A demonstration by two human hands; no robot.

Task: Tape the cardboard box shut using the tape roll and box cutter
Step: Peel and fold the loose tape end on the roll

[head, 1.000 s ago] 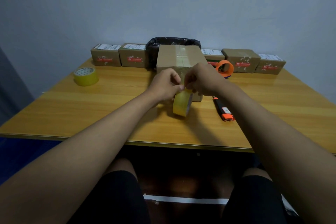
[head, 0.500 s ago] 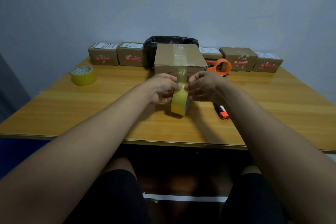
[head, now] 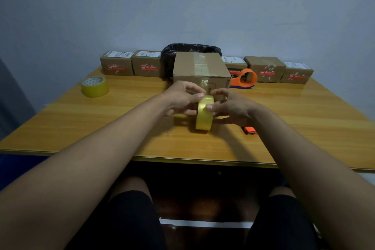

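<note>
A closed cardboard box (head: 199, 67) with clear tape along its top seam stands mid-table. Just in front of it a yellow tape roll (head: 204, 116) is held upright on edge. My left hand (head: 180, 98) grips the roll from the left, its fingertips at the roll's top. My right hand (head: 229, 107) grips it from the right, thumb pressed on the outer band. The orange and black box cutter (head: 250, 130) lies on the table under my right wrist, mostly hidden.
A second yellow tape roll (head: 95, 86) lies flat at the left. An orange tape dispenser (head: 244, 79) sits right of the box. Several small labelled boxes (head: 116, 63) line the back wall beside a black-bagged bin (head: 190, 48). The wooden table's front edge (head: 182, 159) is near my knees.
Both hands came slightly toward me and lower with the roll. My right forearm now covers most of the box cutter.
</note>
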